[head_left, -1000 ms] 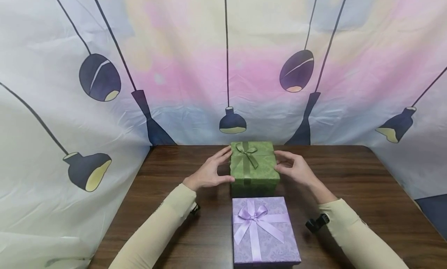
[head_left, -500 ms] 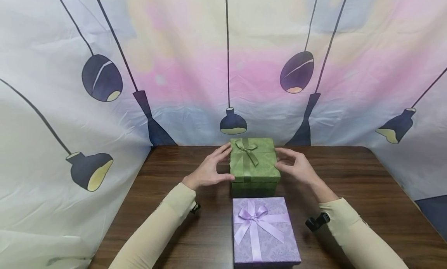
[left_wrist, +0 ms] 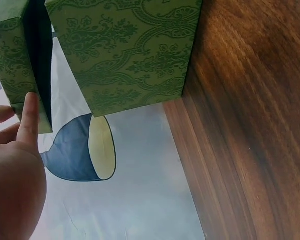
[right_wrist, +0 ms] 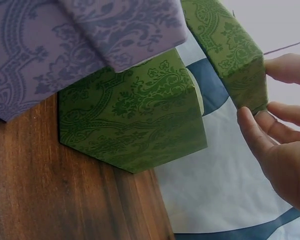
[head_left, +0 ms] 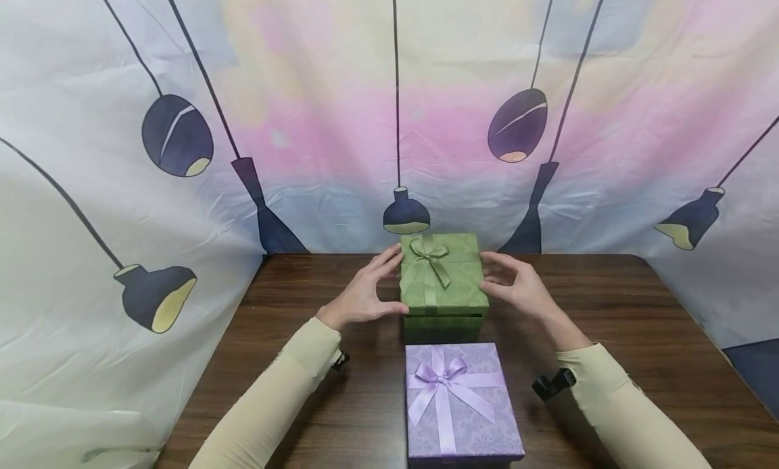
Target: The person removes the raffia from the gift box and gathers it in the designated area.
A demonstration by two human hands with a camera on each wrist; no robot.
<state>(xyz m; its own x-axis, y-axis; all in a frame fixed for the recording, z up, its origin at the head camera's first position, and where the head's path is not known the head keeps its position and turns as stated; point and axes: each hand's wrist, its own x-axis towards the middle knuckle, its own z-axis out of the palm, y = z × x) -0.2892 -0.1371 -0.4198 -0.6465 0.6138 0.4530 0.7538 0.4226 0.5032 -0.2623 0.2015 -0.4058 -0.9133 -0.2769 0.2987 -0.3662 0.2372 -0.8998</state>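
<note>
A green patterned gift-box lid (head_left: 462,280) with a ribbon bow is raised above its green box base (head_left: 444,330). My left hand (head_left: 364,299) holds the lid's left side, thumb at the near corner and fingers farther back. On the opposite side my right hand (head_left: 522,293) pinches the lid's edge. Both wrist views show a gap between the lid (left_wrist: 12,65) and the standing base (right_wrist: 135,115). The base's inside is hidden. Nearer to me stands a purple gift box (head_left: 465,408) with its lid on and a lilac bow.
The boxes stand on a dark wooden table (head_left: 292,388). Behind it hangs a pastel cloth (head_left: 341,117) printed with lamps. A black strap device (head_left: 554,385) sits at my right wrist, and another (head_left: 341,362) at the left.
Both hands have raised the green lid off its base, its far side rising most in the head view. A dark gap has opened at the front. The purple box has stayed put.
</note>
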